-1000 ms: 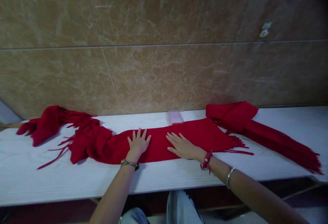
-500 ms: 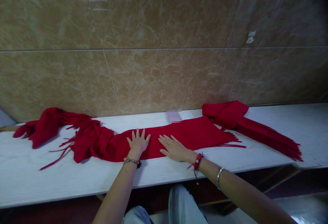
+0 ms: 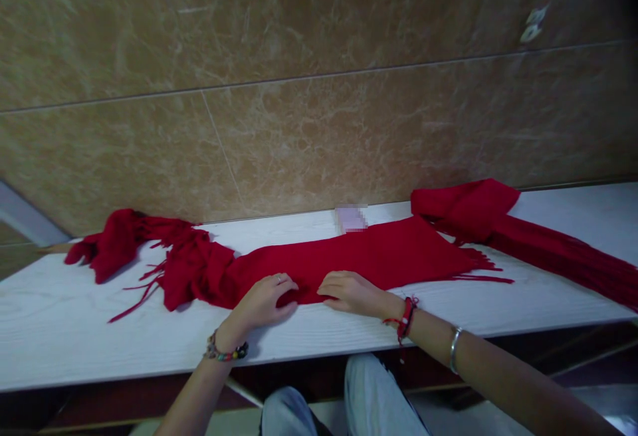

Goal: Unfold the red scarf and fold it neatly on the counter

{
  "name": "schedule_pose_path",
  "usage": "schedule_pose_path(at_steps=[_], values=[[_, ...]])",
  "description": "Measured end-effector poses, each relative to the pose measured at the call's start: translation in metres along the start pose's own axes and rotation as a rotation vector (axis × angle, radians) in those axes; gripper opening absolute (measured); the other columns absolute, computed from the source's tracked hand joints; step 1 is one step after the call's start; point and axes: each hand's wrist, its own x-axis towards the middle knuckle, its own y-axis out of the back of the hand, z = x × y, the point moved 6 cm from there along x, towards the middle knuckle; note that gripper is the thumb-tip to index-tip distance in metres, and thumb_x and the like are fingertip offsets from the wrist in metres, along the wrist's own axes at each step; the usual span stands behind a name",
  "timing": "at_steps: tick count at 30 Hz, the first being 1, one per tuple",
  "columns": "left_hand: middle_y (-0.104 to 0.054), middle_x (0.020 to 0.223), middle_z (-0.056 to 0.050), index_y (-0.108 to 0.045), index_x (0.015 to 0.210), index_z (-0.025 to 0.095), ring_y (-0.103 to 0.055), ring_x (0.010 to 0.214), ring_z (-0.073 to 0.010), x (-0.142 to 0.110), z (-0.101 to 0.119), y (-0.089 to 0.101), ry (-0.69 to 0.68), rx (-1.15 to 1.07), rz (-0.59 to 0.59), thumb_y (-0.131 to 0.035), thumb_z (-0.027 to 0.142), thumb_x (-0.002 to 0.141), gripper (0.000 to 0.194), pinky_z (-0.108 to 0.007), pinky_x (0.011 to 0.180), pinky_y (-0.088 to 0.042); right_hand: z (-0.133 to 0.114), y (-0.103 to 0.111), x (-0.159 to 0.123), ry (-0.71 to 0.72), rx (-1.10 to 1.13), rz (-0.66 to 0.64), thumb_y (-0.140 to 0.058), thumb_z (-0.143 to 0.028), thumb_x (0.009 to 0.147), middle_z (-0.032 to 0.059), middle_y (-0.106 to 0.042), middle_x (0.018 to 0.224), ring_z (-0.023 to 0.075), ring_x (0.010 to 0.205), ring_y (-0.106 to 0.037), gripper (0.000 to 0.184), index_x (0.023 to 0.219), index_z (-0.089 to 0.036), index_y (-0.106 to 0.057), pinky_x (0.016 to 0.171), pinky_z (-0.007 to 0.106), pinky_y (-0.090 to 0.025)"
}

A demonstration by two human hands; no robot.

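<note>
A long red scarf (image 3: pixel 359 256) with a fringed right end lies lengthwise on a white bench top (image 3: pixel 124 349). Its left part is bunched up. At the scarf's near edge is my left hand (image 3: pixel 264 300), fingers curved over the cloth and thumb held apart from them, with red fabric showing in the gap. A short distance to the right, my right hand (image 3: pixel 351 293) rests on the same edge, its fingers lightly bent and its thumb near the border of the cloth. I see no firm grip in either hand.
Another red fringed cloth (image 3: pixel 463 210) lies folded at the right, against the tiled wall (image 3: pixel 319 137). More crumpled red cloth (image 3: pixel 117 243) is at the far left. A small blurred pale item (image 3: pixel 351 219) sits behind the scarf. My knees (image 3: pixel 376 389) are below the bench's front edge.
Both hands have gone from lying flat on the scarf, fingers spread, to its near edge with fingers bent. The view has shifted and tilted a little.
</note>
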Motion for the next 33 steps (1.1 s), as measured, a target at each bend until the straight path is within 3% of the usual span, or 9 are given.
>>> schedule_pose_path(at_steps=[5, 10, 18, 23, 28, 33], values=[[-0.06, 0.099, -0.005, -0.057, 0.099, 0.018, -0.055, 0.091, -0.0157, 0.005, -0.003, -0.006, -0.01, 0.044, 0.021, -0.044, 0.004, 0.067, 0.037, -0.027, 0.081, -0.045, -0.002, 0.001, 0.0, 0.006, -0.075, -0.003, -0.042, -0.02, 0.087, 0.0073, -0.064, 0.098, 0.0153, 0.089, -0.057, 0.025, 0.107, -0.015, -0.057, 0.081, 0.028, -0.043], [-0.062, 0.091, -0.005, -0.059, 0.093, 0.016, -0.057, 0.083, -0.0163, 0.005, -0.005, -0.005, 0.01, 0.146, 0.056, -0.049, 0.01, 0.074, 0.022, -0.028, 0.075, -0.048, -0.005, 0.005, 0.004, -0.056, -0.04, 0.003, -0.051, -0.027, 0.082, 0.0079, -0.063, 0.1, 0.0169, 0.091, -0.056, 0.031, 0.111, -0.014, -0.054, 0.081, 0.028, -0.043], [-0.062, 0.082, -0.004, -0.06, 0.089, 0.017, -0.057, 0.076, -0.0142, 0.004, -0.002, -0.003, -0.076, 0.198, 0.183, -0.047, 0.017, 0.082, 0.015, -0.026, 0.069, -0.047, 0.005, -0.001, 0.007, -0.153, -0.054, 0.064, -0.047, -0.012, 0.083, 0.0053, -0.065, 0.084, 0.0145, 0.078, -0.057, 0.018, 0.091, -0.015, -0.063, 0.073, 0.026, -0.044], [-0.058, 0.078, -0.004, -0.061, 0.083, 0.017, -0.054, 0.074, -0.0135, 0.006, -0.004, -0.005, -0.057, 0.192, 0.163, -0.047, 0.009, 0.078, 0.017, -0.024, 0.068, -0.046, 0.008, -0.004, 0.009, -0.215, 0.001, 0.081, -0.049, -0.007, 0.08, 0.0039, -0.065, 0.079, 0.0136, 0.075, -0.056, 0.017, 0.082, -0.015, -0.064, 0.071, 0.024, -0.044], [-0.059, 0.08, -0.004, -0.062, 0.085, 0.017, -0.054, 0.075, -0.0136, 0.004, -0.004, -0.005, -0.056, 0.154, 0.128, -0.047, 0.009, 0.076, 0.019, -0.023, 0.068, -0.045, 0.006, -0.003, 0.008, -0.208, -0.017, 0.058, -0.05, -0.008, 0.08, 0.0037, -0.063, 0.077, 0.0136, 0.074, -0.054, 0.014, 0.079, -0.015, -0.062, 0.069, 0.024, -0.043], [-0.059, 0.078, -0.004, -0.063, 0.089, 0.018, -0.054, 0.071, -0.0118, -0.002, 0.004, -0.002, -0.105, 0.184, 0.106, -0.046, 0.016, 0.082, 0.018, -0.022, 0.065, -0.044, -0.004, 0.004, 0.002, -0.085, -0.111, 0.005, -0.049, -0.015, 0.084, 0.003, -0.06, 0.078, 0.0141, 0.076, -0.052, 0.012, 0.081, -0.016, -0.061, 0.07, 0.025, -0.041]])
